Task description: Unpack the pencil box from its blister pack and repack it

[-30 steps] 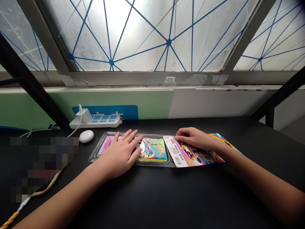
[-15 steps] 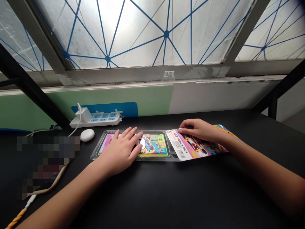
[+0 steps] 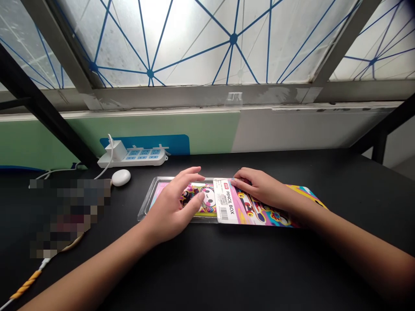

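A colourful pencil box (image 3: 207,196) with a cartoon face lies in a clear plastic tray (image 3: 145,203) on the black desk. My left hand (image 3: 177,201) is over the tray's left part, fingers curved and thumb apart, hiding some of the box; whether it touches the box I cannot tell. The printed card (image 3: 238,207), marked "PENCIL BOX", overlaps the tray's right part. My right hand (image 3: 259,185) grips this card near its far edge, the thumb on top and other fingertips partly hidden.
At the back left stands a white power strip (image 3: 139,159) with a plug and cable in it. A round white case (image 3: 121,177) lies in front of it. A blurred-out object (image 3: 71,216) and an orange-wrapped cable (image 3: 26,285) are at left. The window wall rises behind the desk.
The card has slid left over the tray with my right hand on it, covering more of the pencil box. My left hand's fingers have lifted and curved. The view has shifted slightly.
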Motion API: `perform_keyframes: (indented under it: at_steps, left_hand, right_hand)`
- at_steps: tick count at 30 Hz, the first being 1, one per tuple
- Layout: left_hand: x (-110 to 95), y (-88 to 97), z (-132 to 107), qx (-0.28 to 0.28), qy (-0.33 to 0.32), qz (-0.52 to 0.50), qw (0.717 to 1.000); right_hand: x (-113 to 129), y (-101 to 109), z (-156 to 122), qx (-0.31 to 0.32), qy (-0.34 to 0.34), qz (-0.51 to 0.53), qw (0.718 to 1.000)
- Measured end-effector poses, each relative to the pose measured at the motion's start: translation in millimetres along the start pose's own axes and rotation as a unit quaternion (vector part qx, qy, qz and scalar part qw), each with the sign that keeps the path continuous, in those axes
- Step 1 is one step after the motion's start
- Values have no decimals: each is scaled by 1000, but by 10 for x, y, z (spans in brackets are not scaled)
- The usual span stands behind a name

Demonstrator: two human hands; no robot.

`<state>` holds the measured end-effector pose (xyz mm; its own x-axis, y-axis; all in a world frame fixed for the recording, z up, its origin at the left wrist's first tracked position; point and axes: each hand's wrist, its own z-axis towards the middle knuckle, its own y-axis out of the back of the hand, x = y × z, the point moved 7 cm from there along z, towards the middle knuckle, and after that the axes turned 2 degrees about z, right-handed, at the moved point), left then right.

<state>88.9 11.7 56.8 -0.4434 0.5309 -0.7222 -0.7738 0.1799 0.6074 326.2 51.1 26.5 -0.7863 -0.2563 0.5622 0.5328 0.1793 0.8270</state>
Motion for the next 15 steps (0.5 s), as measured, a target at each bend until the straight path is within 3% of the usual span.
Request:
perform_keyframes:
  at_steps: [5,9,12,15]
  left_hand:
    - [19,188,33,-70,12,-108,992]
    - [296,363,131,-164,39,-124,978]
    - [561,349,170,-207,73,-221,950]
    - [643,266,162,-213,88,-280,932]
  right_hand:
    - [-169,84,10,53,-11,30,998]
    - [-372,222,3,80,-37,28,996]
    - [-458,317,3,78,-44,13,996]
    - [-459,366,6,69,-37,1,997]
